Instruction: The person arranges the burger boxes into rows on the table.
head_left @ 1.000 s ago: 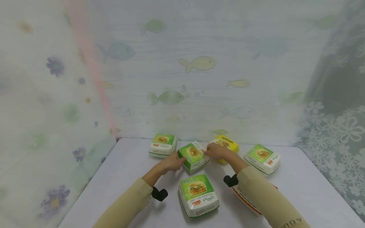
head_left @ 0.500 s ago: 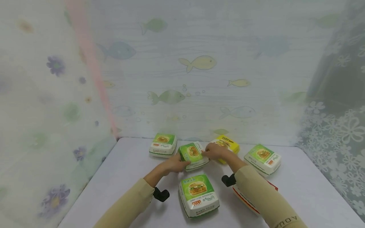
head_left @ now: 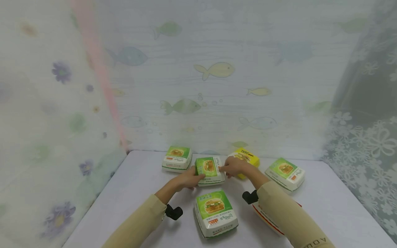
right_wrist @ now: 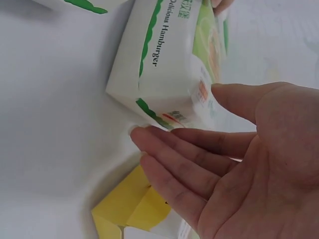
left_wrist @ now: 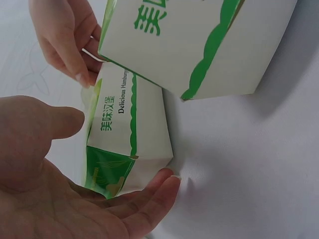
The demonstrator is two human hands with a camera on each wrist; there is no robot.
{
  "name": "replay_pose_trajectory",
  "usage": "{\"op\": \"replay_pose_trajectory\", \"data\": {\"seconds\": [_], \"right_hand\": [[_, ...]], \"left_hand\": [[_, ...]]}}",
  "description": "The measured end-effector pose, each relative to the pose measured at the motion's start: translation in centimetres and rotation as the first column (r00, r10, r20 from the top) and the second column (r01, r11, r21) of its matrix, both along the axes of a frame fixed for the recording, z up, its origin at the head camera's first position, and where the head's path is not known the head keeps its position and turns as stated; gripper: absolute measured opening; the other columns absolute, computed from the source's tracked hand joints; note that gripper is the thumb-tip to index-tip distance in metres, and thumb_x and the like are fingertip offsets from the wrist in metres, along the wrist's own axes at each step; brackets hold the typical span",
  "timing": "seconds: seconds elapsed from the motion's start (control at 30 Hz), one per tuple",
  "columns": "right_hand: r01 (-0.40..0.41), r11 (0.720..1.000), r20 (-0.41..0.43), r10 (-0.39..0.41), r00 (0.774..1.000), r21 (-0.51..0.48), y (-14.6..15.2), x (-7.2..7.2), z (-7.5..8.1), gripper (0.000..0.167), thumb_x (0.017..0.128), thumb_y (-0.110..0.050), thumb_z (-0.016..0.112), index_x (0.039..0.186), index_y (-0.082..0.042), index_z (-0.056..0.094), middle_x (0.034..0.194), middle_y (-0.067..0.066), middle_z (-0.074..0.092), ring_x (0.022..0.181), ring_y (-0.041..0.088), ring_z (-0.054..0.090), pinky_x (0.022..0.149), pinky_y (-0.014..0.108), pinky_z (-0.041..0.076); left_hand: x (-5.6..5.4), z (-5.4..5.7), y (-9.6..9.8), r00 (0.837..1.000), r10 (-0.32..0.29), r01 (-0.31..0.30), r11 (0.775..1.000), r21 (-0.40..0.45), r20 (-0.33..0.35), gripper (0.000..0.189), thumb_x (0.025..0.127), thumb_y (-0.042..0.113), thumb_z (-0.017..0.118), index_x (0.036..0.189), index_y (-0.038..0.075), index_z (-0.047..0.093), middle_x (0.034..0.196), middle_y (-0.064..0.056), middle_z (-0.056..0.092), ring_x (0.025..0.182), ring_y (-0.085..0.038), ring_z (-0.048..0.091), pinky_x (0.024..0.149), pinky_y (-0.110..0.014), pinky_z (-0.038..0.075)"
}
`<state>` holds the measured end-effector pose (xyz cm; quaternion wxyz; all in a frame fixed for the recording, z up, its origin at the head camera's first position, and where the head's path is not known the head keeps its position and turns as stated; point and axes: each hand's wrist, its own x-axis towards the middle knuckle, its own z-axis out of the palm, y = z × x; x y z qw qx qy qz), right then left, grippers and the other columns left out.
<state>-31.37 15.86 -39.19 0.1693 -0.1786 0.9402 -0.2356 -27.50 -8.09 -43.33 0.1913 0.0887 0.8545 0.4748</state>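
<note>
In the head view a green-and-white hamburger box (head_left: 208, 168) sits at the middle of the table between both hands. My left hand (head_left: 183, 180) is at its left side. In the left wrist view, its extended fingers lie along the end of the box (left_wrist: 122, 117), with the thumb near the top edge. My right hand (head_left: 236, 166) is at the other end. The right wrist view shows its fingers (right_wrist: 184, 164) nearly straight by the box's lower end and the thumb at the top edge.
Another hamburger box (head_left: 216, 213) stands in front. More lie at back left (head_left: 177, 158) and right (head_left: 285, 173). A yellow box (head_left: 250, 158) is behind my right hand; a red-edged white box (head_left: 268, 218) is partly under my right sleeve. A fish-patterned curtain (head_left: 217, 103) hangs behind the table.
The middle hamburger box has turned from a slant to nearly square with the table's back edge. Both hands stay at its ends and have shifted only slightly. The other boxes have not moved.
</note>
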Motion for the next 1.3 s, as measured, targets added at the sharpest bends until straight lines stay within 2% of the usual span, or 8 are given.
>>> {"op": "replay_pose_trajectory", "data": {"seconds": [0.27, 0.43, 0.53, 0.67, 0.77, 0.9, 1.03, 1.3], "right_hand": [[-0.029, 1.0, 0.036, 0.029, 0.999, 0.0, -0.1, 0.7, 0.7, 0.039, 0.105, -0.022, 0.057, 0.082, 0.002, 0.075, 0.076, 0.012, 0.073, 0.062, 0.014, 0.059, 0.058, 0.024, 0.046], [-0.044, 0.998, 0.067, 0.046, 0.997, -0.037, -0.4, 1.2, 0.7, 0.04, 0.106, -0.022, 0.057, 0.082, 0.005, 0.075, 0.078, 0.016, 0.074, 0.072, 0.027, 0.07, 0.064, 0.032, 0.054], [-0.008, 1.0, 0.065, 0.009, 0.998, -0.022, -0.4, 1.1, 0.4, 0.039, 0.105, -0.024, 0.059, 0.086, 0.006, 0.075, 0.079, 0.017, 0.074, 0.076, 0.03, 0.071, 0.067, 0.035, 0.055], [0.037, 0.999, 0.042, -0.037, 0.998, 0.018, -0.2, 0.7, 0.2, 0.037, 0.104, -0.027, 0.061, 0.092, 0.006, 0.072, 0.082, 0.017, 0.071, 0.072, 0.026, 0.069, 0.066, 0.033, 0.055], [0.054, 0.998, 0.029, -0.055, 0.998, 0.029, -0.1, 0.5, 0.3, 0.04, 0.104, -0.028, 0.06, 0.114, 0.01, 0.065, 0.1, 0.02, 0.068, 0.075, 0.024, 0.065, 0.071, 0.035, 0.054], [0.078, 0.997, 0.043, -0.078, 0.996, 0.0, -0.2, 0.2, 0.3, 0.066, 0.103, -0.029, 0.06, 0.152, 0.009, 0.036, 0.138, 0.026, 0.055, 0.09, 0.024, 0.064, 0.082, 0.038, 0.053], [0.086, 0.996, 0.07, -0.083, 0.994, -0.04, -0.5, -0.2, 0.1, 0.072, 0.104, -0.027, 0.06, 0.158, 0.005, 0.026, 0.149, 0.027, 0.046, 0.091, 0.021, 0.062, 0.078, 0.033, 0.054], [0.068, 0.998, 0.034, -0.067, 0.997, 0.0, -0.7, 0.2, 0.3, 0.044, 0.102, -0.027, 0.062, 0.13, 0.005, 0.051, 0.106, 0.014, 0.063, 0.086, 0.022, 0.061, 0.074, 0.035, 0.051]], "left_hand": [[-0.1, 0.0, -0.1, 1.0, 0.011, -0.011, 1.0, -0.003, -0.013, 0.067, 0.108, 0.033, 0.05, 0.157, -0.005, 0.024, 0.134, -0.022, 0.053, 0.101, -0.027, 0.059, 0.084, -0.044, 0.056], [-0.7, -0.4, -0.4, 0.999, 0.037, -0.038, 0.998, -0.044, -0.026, 0.066, 0.11, 0.033, 0.044, 0.161, -0.001, 0.019, 0.153, -0.025, 0.041, 0.109, -0.028, 0.059, 0.087, -0.045, 0.055], [-0.8, -0.6, -0.6, 0.998, 0.042, -0.044, 0.997, -0.061, -0.035, 0.066, 0.11, 0.035, 0.044, 0.161, 0.0, 0.02, 0.151, -0.025, 0.044, 0.105, -0.025, 0.059, 0.084, -0.043, 0.055], [-0.4, -0.5, -0.9, 0.998, 0.042, -0.044, 0.998, -0.051, -0.037, 0.071, 0.11, 0.035, 0.046, 0.161, -0.004, 0.016, 0.118, -0.028, 0.061, 0.085, -0.023, 0.059, 0.074, -0.038, 0.056], [0.0, -0.4, -1.0, 0.998, 0.043, -0.044, 0.999, -0.024, -0.04, 0.073, 0.109, 0.033, 0.047, 0.16, -0.007, 0.014, 0.113, -0.029, 0.061, 0.077, -0.023, 0.061, 0.07, -0.037, 0.057], [0.4, -0.3, -0.8, 0.998, 0.044, -0.044, 0.999, 0.017, -0.036, 0.07, 0.109, 0.03, 0.048, 0.159, -0.008, 0.016, 0.143, -0.03, 0.048, 0.087, -0.027, 0.067, 0.073, -0.039, 0.06], [0.4, -0.4, -0.5, 0.998, 0.057, -0.056, 0.998, 0.037, -0.031, 0.064, 0.109, 0.025, 0.049, 0.158, -0.006, 0.022, 0.142, -0.029, 0.049, 0.091, -0.029, 0.067, 0.077, -0.041, 0.06], [-0.4, -0.3, -0.5, 0.995, 0.095, -0.093, 0.993, 0.075, -0.036, 0.052, 0.11, 0.018, 0.044, 0.154, -0.004, 0.031, 0.139, -0.028, 0.049, 0.1, -0.032, 0.064, 0.082, -0.043, 0.06]]}}
